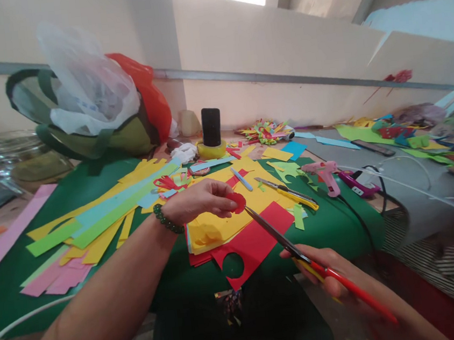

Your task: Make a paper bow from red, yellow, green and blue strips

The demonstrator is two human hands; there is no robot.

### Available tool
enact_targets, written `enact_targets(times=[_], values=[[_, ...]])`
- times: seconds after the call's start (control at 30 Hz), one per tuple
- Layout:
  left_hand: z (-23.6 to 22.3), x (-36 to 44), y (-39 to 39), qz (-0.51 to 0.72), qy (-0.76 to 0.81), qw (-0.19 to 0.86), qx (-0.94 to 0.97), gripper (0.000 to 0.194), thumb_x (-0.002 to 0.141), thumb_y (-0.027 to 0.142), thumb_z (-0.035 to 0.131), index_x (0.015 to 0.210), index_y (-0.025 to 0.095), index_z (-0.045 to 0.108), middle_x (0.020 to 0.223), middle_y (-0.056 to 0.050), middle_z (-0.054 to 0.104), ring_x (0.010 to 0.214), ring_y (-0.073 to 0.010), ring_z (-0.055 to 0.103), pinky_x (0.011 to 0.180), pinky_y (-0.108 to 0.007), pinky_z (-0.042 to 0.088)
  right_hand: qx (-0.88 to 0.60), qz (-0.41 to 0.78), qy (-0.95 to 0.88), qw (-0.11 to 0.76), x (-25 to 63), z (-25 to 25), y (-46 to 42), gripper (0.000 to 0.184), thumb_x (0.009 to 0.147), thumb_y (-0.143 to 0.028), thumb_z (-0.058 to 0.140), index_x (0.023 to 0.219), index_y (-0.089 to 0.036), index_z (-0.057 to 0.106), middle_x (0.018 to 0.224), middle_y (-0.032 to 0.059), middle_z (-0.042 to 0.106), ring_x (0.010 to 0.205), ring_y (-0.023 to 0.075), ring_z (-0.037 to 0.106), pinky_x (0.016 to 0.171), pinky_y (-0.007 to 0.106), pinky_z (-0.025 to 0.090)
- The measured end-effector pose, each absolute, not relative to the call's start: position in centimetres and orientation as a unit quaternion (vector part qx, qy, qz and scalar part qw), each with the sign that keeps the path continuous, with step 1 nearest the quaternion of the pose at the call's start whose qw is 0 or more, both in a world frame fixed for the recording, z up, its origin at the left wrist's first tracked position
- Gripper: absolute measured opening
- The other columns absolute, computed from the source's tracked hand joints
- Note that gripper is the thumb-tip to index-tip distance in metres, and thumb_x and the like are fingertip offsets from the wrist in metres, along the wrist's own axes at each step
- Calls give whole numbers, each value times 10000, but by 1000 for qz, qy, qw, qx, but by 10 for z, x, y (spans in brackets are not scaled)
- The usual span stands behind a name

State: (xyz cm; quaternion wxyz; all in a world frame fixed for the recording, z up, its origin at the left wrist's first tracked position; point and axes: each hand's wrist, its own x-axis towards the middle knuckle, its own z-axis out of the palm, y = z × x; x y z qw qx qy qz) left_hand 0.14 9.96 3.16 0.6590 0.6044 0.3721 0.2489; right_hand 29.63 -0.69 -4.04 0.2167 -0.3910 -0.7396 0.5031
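My left hand [209,200], with a green bead bracelet at the wrist, pinches a small round red paper piece [237,202] between thumb and fingers. My right hand [322,268] grips scissors [272,231] with red and yellow handles. Their blades point up and left, the tips at the lower right edge of the red piece. Whether the tips touch it I cannot tell. Below lies a red paper sheet [266,233] with a round hole cut near its lower corner, on top of yellow paper [206,226].
Paper strips [105,210] spread over the green table cover [338,228] on the left. A utility knife [290,193], a pale blue pen [242,179] and a pink glue gun [325,176] with its cord lie right of centre. A phone [211,127] stands upright behind, near a bulky bag [125,129].
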Motion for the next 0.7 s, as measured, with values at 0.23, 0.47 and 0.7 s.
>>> enact_targets(times=[0.23, 0.47, 0.7], values=[[29, 4, 99, 255, 367, 668, 594, 205, 632, 243, 836, 763, 153, 706, 787, -27, 738, 648, -90, 637, 620, -198, 520, -393, 492, -744, 223, 295, -40, -5, 991, 657, -930, 343, 1163, -117, 596, 580, -67, 314, 533, 91, 225, 483, 248, 160], [34, 8, 94, 255, 385, 673, 578, 207, 636, 223, 834, 749, 140, 682, 750, -22, 731, 598, -76, 631, 600, -188, 511, -403, 497, -733, 229, 294, -44, -5, 971, 663, -922, 370, 1163, -122, 599, 598, -62, 305, 536, 88, 216, 471, 242, 157], [33, 8, 94, 256, 382, 678, 573, 222, 632, 211, 844, 753, 139, 673, 739, -21, 730, 583, -78, 640, 576, -183, 512, -406, 498, -728, 237, 295, -46, -4, 971, 644, -932, 381, 1129, -119, 600, 584, -61, 314, 515, 85, 216, 464, 245, 143]])
